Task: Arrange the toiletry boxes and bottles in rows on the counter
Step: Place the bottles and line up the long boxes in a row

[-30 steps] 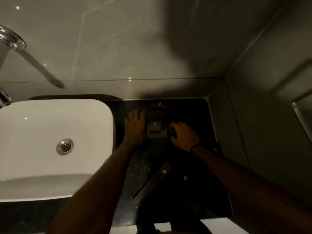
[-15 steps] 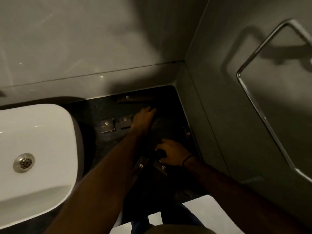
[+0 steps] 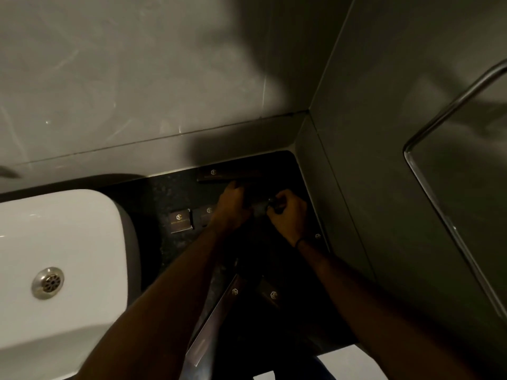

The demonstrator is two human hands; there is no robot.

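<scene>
On the dark counter [image 3: 164,193], two small square toiletry boxes sit side by side: one [image 3: 179,221] fully visible, the other [image 3: 204,215] half covered by my left hand [image 3: 231,207]. A long dark box [image 3: 227,175] lies along the back wall. My right hand [image 3: 288,218] grips a small dark bottle [image 3: 262,208] lying between both hands; my left hand touches its other end, fingers curled. A long flat box [image 3: 216,316] and a smaller box [image 3: 270,294] lie near the front edge, under my arms.
A white sink basin [image 3: 63,259] with a metal drain [image 3: 48,282] fills the left. Tiled walls close off the back and right. A chrome towel rail [image 3: 439,215] hangs on the right wall. Another small box [image 3: 318,237] lies by the right wall.
My right hand has moved from the front of the counter up to the back right, carrying the dark bottle. My left hand stayed near the two square boxes and now meets the bottle.
</scene>
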